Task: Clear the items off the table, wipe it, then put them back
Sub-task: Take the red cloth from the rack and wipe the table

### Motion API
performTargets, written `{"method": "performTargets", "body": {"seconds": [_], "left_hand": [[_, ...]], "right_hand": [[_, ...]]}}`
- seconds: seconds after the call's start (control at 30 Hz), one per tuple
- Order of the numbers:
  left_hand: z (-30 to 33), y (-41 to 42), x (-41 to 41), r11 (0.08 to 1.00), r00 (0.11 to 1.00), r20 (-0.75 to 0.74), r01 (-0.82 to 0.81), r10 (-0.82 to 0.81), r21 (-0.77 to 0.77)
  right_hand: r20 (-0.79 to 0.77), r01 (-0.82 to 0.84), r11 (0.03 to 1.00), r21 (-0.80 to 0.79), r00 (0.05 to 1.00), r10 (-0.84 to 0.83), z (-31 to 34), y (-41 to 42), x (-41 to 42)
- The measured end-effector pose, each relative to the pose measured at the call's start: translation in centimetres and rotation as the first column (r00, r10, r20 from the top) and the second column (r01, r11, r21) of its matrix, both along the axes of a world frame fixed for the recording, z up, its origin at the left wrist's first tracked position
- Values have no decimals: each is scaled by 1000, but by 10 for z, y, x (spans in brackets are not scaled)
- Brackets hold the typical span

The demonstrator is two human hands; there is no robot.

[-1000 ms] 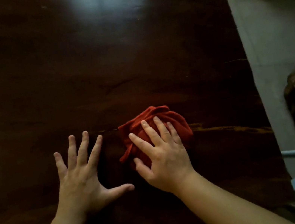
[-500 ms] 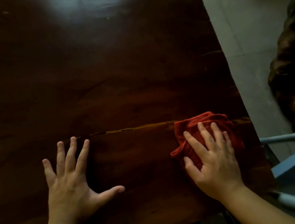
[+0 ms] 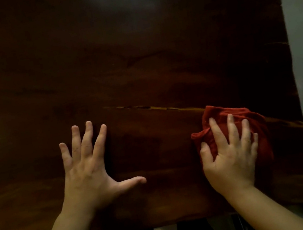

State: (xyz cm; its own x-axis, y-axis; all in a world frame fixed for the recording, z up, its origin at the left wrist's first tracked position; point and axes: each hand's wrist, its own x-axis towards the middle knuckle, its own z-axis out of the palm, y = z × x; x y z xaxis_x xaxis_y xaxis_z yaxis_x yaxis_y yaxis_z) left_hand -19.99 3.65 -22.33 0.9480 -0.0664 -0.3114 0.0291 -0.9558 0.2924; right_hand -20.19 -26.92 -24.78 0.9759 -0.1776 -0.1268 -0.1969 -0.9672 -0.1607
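Pressing flat on the red cloth [image 3: 248, 118], the right hand [image 3: 233, 157] spreads its fingers over it near the dark table's [image 3: 136, 56] right edge. Left hand [image 3: 88, 172] lies open, empty, palm down, well apart from the cloth.

A single head-worn wide-angle camera looks steeply down and forward over a dark polished wooden surface [image 3: 136, 56], close enough that the slab fills nearly the whole frame. Its near edge crosses the bottom of the frame, its right edge runs down the right side, and both forearms enter from the lower corners. No second view shares the scene.
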Motion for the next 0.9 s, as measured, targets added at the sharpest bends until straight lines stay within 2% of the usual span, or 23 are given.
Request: {"method": "performTargets", "body": {"seconds": [0.17,0.3,0.47,0.7,0.77,0.9], "left_hand": [[3,12,-23,998,998,-41,-56,56,-1],[7,25,-38,997,994,-84,-75,75,11],[12,48,-54,996,981,-176,-75,82,47],[13,44,-47,999,975,-224,2,7,43],[12,35,-36,999,974,-225,33,-26,25],[10,11,-9,999,978,-204,46,-40,23]], "right_hand": [[-3,-188,982,22,982,188,4,67,2],[10,-362,926,111,932,363,9,126,-8],[17,-615,770,172,783,622,8,164,-24],[21,-818,543,190,556,831,6,117,-25],[17,-809,556,189,569,822,6,93,-28],[27,-667,718,198,736,676,5,40,-35]]}}
